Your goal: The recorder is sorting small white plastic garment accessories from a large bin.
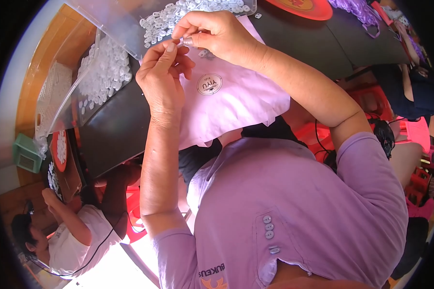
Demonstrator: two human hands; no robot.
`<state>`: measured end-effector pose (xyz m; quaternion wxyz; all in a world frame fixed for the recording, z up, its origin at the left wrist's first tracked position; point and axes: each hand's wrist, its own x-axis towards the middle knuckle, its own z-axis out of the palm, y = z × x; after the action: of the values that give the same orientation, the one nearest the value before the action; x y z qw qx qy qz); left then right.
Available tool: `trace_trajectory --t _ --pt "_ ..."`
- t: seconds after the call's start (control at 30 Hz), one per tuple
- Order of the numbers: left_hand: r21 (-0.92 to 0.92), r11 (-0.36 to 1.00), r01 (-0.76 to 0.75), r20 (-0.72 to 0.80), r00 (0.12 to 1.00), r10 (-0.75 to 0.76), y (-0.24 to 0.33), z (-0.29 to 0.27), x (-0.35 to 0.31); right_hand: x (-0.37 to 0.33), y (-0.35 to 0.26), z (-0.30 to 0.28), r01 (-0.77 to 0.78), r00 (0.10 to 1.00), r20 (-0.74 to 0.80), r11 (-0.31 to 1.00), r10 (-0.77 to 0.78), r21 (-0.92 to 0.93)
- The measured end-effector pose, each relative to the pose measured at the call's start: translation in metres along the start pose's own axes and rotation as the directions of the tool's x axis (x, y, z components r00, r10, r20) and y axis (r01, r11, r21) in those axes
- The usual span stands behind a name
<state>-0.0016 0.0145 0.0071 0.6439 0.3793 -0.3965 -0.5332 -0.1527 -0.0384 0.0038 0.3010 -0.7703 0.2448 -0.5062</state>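
My left hand (163, 72) and my right hand (222, 38) meet above a pink-lilac cloth (236, 106) that bears a round white label. Both are closed in a pinch around a small pale piece (180, 43), mostly hidden by the fingertips. A greyish covering wraps a fingertip of the right hand. Under the hands, a few small whitish pieces (205, 54) lie on the cloth. Just beyond the fingers, a heap of small white plastic pieces with holes (161, 21) fills a clear bin (106, 24).
Left of my hands, a clear container holds more white pieces (106, 72) on the dark table (115, 135). A red plate (304, 8) and purple ribbons (359, 12) are at the far right. Another person (77, 236) sits at lower left, near a green box (28, 153).
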Motion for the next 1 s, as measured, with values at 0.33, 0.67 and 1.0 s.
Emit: trace_trajectory --t 0.33,0.67,1.0 --pt "0.039 0.995 -0.094 0.007 0.996 0.094 -0.006 -0.006 0.002 -0.001 -0.006 0.002 0.072 0.997 0.000 0.991 -0.072 -0.110" --pt "0.066 0.990 0.122 0.034 0.992 -0.124 -0.003 -0.010 0.002 -0.002 -0.008 0.000 0.119 0.991 -0.033 0.979 -0.126 -0.168" --pt "0.057 0.993 0.106 0.022 0.994 -0.107 -0.004 -0.010 0.004 -0.002 -0.008 0.002 -0.042 0.998 0.037 0.995 0.046 -0.095"
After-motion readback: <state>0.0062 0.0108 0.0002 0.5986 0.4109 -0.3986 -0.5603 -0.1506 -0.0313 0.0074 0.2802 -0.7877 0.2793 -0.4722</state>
